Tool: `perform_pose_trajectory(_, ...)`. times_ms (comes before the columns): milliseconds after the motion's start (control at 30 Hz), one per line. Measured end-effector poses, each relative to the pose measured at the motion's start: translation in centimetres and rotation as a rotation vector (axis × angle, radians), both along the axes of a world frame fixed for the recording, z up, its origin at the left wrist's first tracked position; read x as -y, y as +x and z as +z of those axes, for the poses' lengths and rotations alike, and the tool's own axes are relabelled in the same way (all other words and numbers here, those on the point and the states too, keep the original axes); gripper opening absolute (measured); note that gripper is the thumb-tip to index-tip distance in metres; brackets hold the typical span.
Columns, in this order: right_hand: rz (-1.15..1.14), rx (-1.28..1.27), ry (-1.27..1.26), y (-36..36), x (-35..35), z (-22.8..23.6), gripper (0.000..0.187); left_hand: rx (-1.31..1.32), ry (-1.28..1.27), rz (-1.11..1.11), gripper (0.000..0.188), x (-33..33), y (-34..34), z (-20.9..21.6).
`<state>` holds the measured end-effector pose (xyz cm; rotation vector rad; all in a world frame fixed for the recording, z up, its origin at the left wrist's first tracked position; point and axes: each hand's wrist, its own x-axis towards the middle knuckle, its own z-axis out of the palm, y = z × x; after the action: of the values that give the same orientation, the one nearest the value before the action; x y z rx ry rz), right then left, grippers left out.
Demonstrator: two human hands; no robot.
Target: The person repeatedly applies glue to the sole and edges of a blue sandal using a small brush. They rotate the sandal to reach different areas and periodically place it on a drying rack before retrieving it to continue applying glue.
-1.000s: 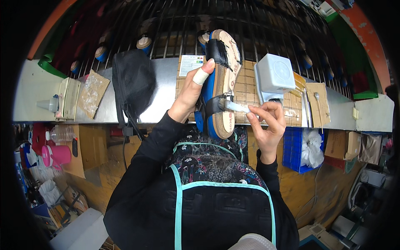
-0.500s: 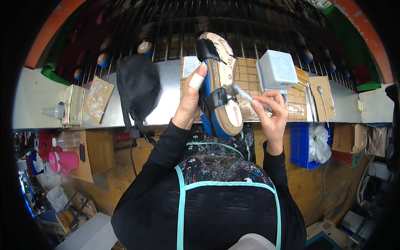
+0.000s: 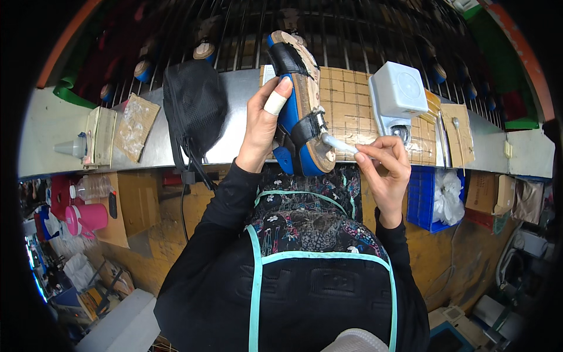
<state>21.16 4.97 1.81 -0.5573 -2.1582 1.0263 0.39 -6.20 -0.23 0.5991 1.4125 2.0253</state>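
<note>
My left hand (image 3: 258,126), with a white wrap round its thumb, grips a sandal on a blue shoe last (image 3: 304,100) by its left side. The sole side faces up and right; two black straps fold over the pale insole's edges. Between the thumb and fingers of my right hand (image 3: 387,175) is a brush with a pale grey handle (image 3: 341,145). Its tip touches the sandal by the folded end of the lower strap. Right of the sandal stands a white container (image 3: 400,89) with a round opening at its base, on a taped cardboard sheet (image 3: 352,114).
On the metal bench (image 3: 234,100) a black mesh bag (image 3: 194,108) lies to the left. Beyond it, metal rails hold several blue lasts (image 3: 142,71). A thin stick (image 3: 459,141) rests on cardboard at right. Below stands a blue crate (image 3: 421,199) with white plastic.
The sandal has tilted, its sole side turning further right, and moved slightly away. My right hand has lowered, with the brush tip now lower on the sandal near the strap's end.
</note>
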Motion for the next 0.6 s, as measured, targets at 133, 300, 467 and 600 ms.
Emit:
perform_pose_trajectory(133, -0.045, 0.004, 0.181, -0.5, 0.2, 0.1, 0.018, 0.069, 0.045, -0.004, 0.052, 0.1, 0.0, -0.1)
perform_pose_trajectory(300, -0.062, -0.049, 0.276, -1.1, -0.2, -0.2, 0.022, 0.063, 0.029, 0.003, 0.056, -0.1, -0.2, 0.1)
perform_pose_trajectory(467, 0.116, -0.023, 0.162, -0.7, -1.7, 0.0, 0.022, 0.177, 0.031, -0.117, 0.059, -0.1, -0.9, 0.3)
perform_pose_trajectory(600, 0.171, -0.032, 0.130, -0.4, -2.5, 0.3, 0.022, 0.293, 0.001, -0.161, 0.059, -1.1, -1.1, -0.3)
